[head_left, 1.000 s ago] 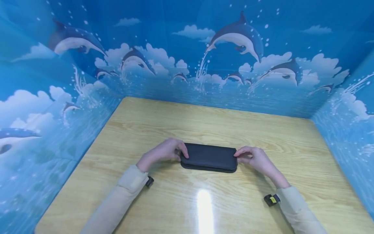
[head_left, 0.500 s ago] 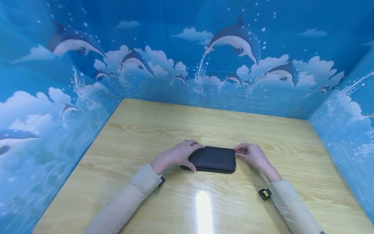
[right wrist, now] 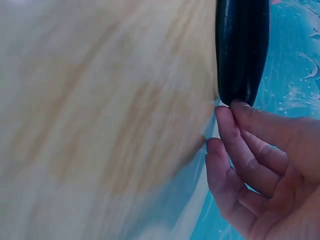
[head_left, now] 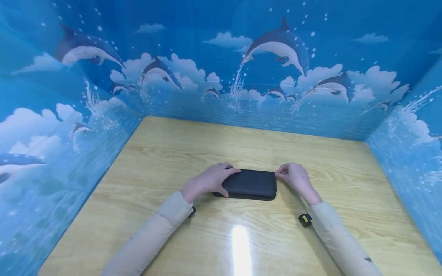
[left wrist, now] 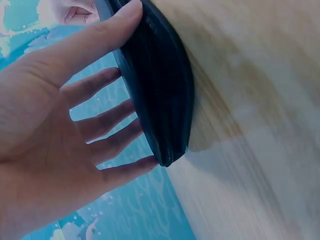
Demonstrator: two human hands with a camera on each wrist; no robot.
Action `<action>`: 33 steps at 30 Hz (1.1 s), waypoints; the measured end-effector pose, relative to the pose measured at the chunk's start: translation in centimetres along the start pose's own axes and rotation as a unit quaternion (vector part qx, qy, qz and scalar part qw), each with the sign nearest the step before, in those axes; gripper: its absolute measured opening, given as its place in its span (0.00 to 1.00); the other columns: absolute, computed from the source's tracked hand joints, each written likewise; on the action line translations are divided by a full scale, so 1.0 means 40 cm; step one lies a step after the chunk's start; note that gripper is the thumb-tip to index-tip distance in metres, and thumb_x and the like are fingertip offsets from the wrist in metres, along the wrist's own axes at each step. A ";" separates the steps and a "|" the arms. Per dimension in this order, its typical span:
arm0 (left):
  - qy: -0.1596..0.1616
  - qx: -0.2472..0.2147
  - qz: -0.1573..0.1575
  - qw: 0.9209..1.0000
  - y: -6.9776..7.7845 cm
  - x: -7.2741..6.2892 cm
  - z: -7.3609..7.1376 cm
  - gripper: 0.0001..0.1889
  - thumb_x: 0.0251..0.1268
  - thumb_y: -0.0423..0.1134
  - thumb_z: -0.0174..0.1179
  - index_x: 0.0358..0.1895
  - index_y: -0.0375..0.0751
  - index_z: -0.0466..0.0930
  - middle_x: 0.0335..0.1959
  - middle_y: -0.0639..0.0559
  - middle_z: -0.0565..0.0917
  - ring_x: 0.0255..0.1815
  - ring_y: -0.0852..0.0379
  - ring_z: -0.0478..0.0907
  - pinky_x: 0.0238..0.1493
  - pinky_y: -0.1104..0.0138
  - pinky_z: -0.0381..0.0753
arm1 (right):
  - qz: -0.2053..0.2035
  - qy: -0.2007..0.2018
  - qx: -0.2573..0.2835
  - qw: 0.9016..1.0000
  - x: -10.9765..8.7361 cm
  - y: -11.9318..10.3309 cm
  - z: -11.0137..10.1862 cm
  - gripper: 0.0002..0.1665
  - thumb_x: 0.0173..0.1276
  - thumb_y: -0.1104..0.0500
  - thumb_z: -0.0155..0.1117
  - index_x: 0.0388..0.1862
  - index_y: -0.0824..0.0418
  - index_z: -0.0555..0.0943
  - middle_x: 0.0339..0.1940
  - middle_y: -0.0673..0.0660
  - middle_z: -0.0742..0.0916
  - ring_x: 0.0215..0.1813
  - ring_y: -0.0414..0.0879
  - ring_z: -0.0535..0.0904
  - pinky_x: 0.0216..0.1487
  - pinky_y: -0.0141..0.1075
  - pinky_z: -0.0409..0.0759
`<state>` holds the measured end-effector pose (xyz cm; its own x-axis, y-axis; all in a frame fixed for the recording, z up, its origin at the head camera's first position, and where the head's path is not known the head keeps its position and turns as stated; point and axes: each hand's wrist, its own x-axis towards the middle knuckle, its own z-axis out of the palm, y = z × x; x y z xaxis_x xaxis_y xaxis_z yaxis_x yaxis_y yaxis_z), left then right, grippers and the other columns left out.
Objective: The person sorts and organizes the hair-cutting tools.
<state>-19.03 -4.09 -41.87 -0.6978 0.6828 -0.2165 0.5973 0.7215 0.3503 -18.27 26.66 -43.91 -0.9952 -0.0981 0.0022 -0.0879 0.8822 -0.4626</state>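
A flat black zip wallet [head_left: 253,184] lies on the wooden table, its long side running left to right. My left hand [head_left: 208,179] spans its left end, thumb at the near long edge and fingers toward the far edge. In the left wrist view the zip seam runs along the wallet's side [left wrist: 162,85], with the thumb over it and the fingers spread along the opposite edge. At the far right corner my right hand [head_left: 296,177] pinches with thumb and index fingertips. The right wrist view shows those fingertips meeting right at the wallet's end [right wrist: 242,55]; any zip pull between them is hidden.
The light wood table [head_left: 172,149] is bounded by blue dolphin-print walls [head_left: 193,103] at the back, left and right. A bright light reflection [head_left: 241,245] falls on the tabletop near the front. Both wrists carry small black camera mounts.
My left hand has shifted right from the wallet's left edge to span its end. My right hand has moved slightly left and back, to the far right corner, fingertips now drawn together.
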 end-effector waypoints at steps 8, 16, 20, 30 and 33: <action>0.006 -0.003 -0.024 1.000 -0.038 0.019 -0.025 0.48 0.53 0.46 0.79 0.78 0.52 0.63 0.75 0.41 0.67 0.74 0.41 0.66 0.72 0.50 0.68 | -0.029 0.028 0.006 0.999 0.057 -0.005 0.019 0.05 0.68 0.60 0.69 0.38 0.61 0.89 0.35 0.58 0.91 0.37 0.53 0.87 0.44 0.49 0.81; 0.003 -0.030 -0.043 0.999 -0.042 0.022 -0.030 0.48 0.51 0.45 0.80 0.77 0.53 0.64 0.75 0.42 0.66 0.75 0.42 0.64 0.73 0.51 0.67 | -0.067 0.014 0.014 0.998 0.070 0.008 0.017 0.04 0.64 0.60 0.74 0.36 0.60 0.88 0.33 0.56 0.91 0.35 0.52 0.87 0.42 0.49 0.82; -0.002 -0.026 -0.052 0.998 -0.043 0.024 -0.026 0.48 0.51 0.46 0.79 0.77 0.54 0.64 0.76 0.43 0.65 0.76 0.43 0.63 0.73 0.52 0.67 | -0.061 0.011 0.016 0.998 0.061 0.015 0.015 0.04 0.64 0.57 0.75 0.34 0.57 0.89 0.31 0.52 0.90 0.34 0.49 0.86 0.38 0.45 0.79; 0.004 -0.044 -0.052 0.998 -0.045 0.023 -0.027 0.47 0.50 0.45 0.80 0.76 0.53 0.67 0.75 0.41 0.66 0.74 0.41 0.65 0.72 0.50 0.68 | -0.052 -0.015 -0.003 0.999 0.040 0.027 -0.008 0.03 0.65 0.56 0.74 0.34 0.53 0.87 0.33 0.51 0.90 0.32 0.47 0.84 0.33 0.41 0.77; 0.004 -0.045 -0.053 0.998 -0.046 0.024 -0.030 0.47 0.50 0.45 0.80 0.76 0.53 0.67 0.75 0.41 0.66 0.74 0.41 0.65 0.72 0.50 0.69 | -0.051 -0.020 -0.005 0.998 0.029 0.029 -0.018 0.03 0.65 0.56 0.73 0.33 0.52 0.87 0.33 0.51 0.90 0.33 0.47 0.83 0.34 0.41 0.77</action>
<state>-21.27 -4.90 -41.63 -0.7590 0.6014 -0.2496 0.4814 0.7764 0.4066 -19.54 27.89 -43.81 -0.9786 -0.2053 0.0126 -0.1887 0.8716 -0.4525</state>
